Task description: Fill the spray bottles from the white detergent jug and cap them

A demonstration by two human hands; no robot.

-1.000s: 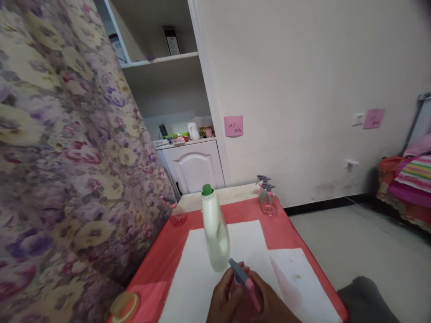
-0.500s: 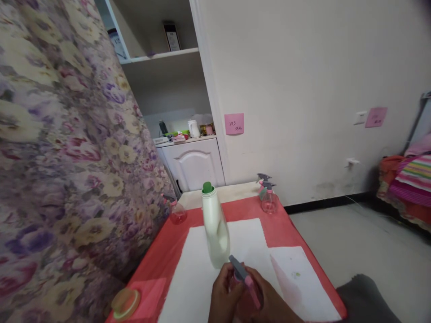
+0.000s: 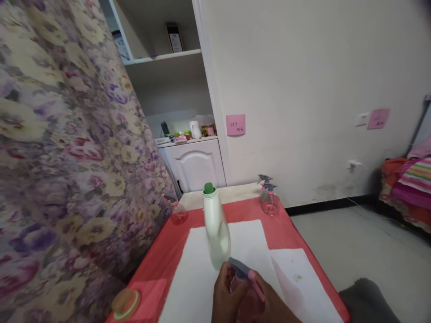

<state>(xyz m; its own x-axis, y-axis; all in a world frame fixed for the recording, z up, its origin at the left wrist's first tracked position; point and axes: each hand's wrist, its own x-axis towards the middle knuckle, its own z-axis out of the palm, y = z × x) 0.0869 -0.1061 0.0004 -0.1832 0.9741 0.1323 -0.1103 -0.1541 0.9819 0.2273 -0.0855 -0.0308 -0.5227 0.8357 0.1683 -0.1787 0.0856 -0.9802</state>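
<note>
Both hands are wrapped around a clear spray bottle with a grey and pink spray head (image 3: 241, 269) at the near side of the table. My left hand (image 3: 225, 291) is closed at its neck, thumb and fingers near the collar. My right hand (image 3: 274, 303) grips the other side, close to the pink trigger. Much of the bottle's body is hidden by the hands. Just beyond them stands an upright pale green jug (image 3: 218, 235) with a green piece in its open mouth. A white sheet (image 3: 188, 273) lies under the jug.
Another spray bottle (image 3: 178, 213) stands at the far left, with two more (image 3: 270, 205) at the far right. A round lid-like piece (image 3: 125, 304) lies near left on the red tablecloth (image 3: 151, 264). A stained white paper (image 3: 305, 273) lies right. A floral curtain (image 3: 67, 157) hangs left.
The spray head has turned slightly, its trigger end shifting right in my right hand. Both hands still grip the bottle. The whole view has shifted a little.
</note>
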